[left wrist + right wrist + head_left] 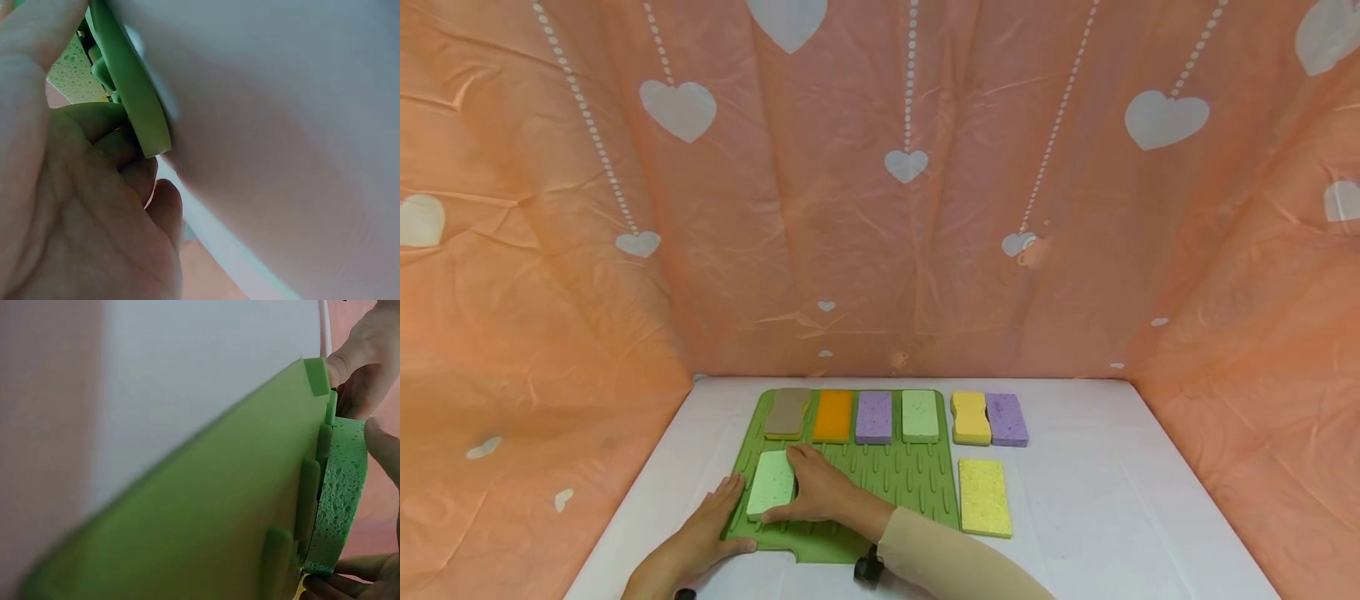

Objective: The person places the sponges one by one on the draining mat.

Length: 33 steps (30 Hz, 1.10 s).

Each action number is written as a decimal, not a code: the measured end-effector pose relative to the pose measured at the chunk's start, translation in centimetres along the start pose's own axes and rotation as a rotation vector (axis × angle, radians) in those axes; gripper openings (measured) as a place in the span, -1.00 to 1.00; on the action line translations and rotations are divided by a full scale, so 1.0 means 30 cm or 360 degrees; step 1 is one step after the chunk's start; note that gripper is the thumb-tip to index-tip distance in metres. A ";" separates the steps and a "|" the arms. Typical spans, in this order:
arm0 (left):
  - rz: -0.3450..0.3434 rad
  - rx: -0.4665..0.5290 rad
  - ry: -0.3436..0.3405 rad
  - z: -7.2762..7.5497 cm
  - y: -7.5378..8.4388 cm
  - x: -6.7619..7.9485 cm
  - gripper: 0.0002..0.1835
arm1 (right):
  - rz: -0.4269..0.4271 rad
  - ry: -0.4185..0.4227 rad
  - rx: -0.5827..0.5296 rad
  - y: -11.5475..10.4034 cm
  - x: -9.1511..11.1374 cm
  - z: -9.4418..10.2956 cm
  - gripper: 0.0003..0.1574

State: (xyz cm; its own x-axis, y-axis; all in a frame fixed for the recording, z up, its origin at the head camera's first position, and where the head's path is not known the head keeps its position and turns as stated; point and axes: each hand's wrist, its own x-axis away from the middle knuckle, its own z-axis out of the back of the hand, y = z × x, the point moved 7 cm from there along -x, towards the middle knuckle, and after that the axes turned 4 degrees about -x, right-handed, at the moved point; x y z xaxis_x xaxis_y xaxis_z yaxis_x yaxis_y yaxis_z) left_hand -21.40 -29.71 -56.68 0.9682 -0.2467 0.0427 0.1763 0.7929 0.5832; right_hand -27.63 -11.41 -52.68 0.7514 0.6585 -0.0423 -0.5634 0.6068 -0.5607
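My right hand pinches a light green sponge lengthwise, thumb at its near end and fingers at its far end. This sponge lies on the front left of a green ridged mat; the right wrist view shows it against the mat's ridges. My left hand rests at the mat's near left corner, fingers along the left edge and thumb by the front edge. Close up in the left wrist view, its fingers touch the mat's edge.
Along the mat's back stand a grey-topped sponge, an orange one, a purple one and a light green one. Right of the mat lie a yellow notched sponge, a purple sponge and a flat yellow sponge.
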 end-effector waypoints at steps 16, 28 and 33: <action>0.0060 -0.0027 -0.0016 -0.003 -0.012 -0.004 0.36 | -0.0023 0.0028 -0.0094 0.019 0.043 0.051 0.32; -0.0024 -0.0038 0.0067 -0.008 -0.009 0.007 0.34 | -0.0043 0.0062 -0.0257 0.084 0.127 0.126 0.30; -0.0037 -0.0025 0.0060 -0.002 -0.006 0.002 0.35 | -0.0049 0.0082 -0.0190 0.113 0.155 0.170 0.29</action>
State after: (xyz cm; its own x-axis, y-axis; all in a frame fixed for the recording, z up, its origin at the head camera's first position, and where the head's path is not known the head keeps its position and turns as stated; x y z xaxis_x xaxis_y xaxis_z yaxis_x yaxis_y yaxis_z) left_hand -21.38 -29.83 -56.83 0.9698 -0.2440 -0.0014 0.2011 0.7960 0.5709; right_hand -27.82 -4.02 -50.55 0.7861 0.6147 -0.0647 -0.4973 0.5669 -0.6567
